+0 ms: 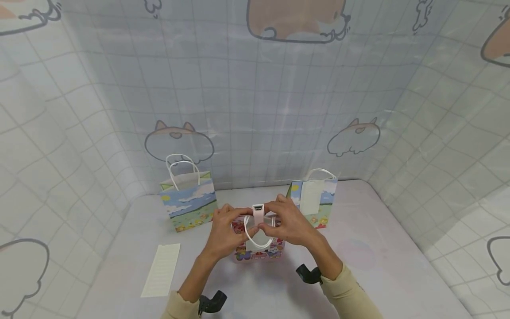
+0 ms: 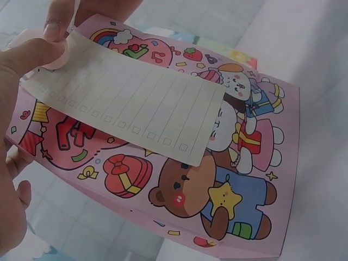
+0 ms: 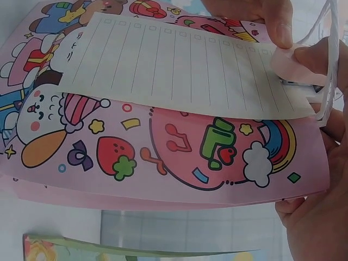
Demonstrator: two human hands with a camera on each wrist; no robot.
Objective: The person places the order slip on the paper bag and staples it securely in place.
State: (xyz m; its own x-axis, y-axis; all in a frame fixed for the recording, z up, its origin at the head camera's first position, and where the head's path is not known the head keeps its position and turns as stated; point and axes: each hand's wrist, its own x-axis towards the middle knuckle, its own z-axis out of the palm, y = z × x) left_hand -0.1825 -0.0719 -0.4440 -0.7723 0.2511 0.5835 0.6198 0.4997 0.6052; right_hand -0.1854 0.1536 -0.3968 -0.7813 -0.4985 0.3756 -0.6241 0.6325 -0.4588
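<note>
In the head view a small pale pink stapler (image 1: 258,216) is between my two hands, at the top edge of a pink gift bag (image 1: 241,255) with cartoon animals. My left hand (image 1: 225,233) pinches it from the left, thumb below and index finger at its upper end. From the right, my right hand (image 1: 292,223) pinches it the same way. A cream checklist slip (image 2: 136,103) lies against the bag's front, its top end under the stapler. White cord handles (image 1: 260,246) loop down over the slip. The right wrist view shows the stapler's metal edge (image 3: 299,84) by the slip's top.
A landscape-print gift bag (image 1: 191,204) with raised white handles stands at the back left. A second landscape bag (image 1: 327,201), bearing a cream slip (image 1: 312,197), stands at the back right. Another lined slip (image 1: 161,270) lies flat at the left. Patterned curtains (image 1: 255,110) surround the table.
</note>
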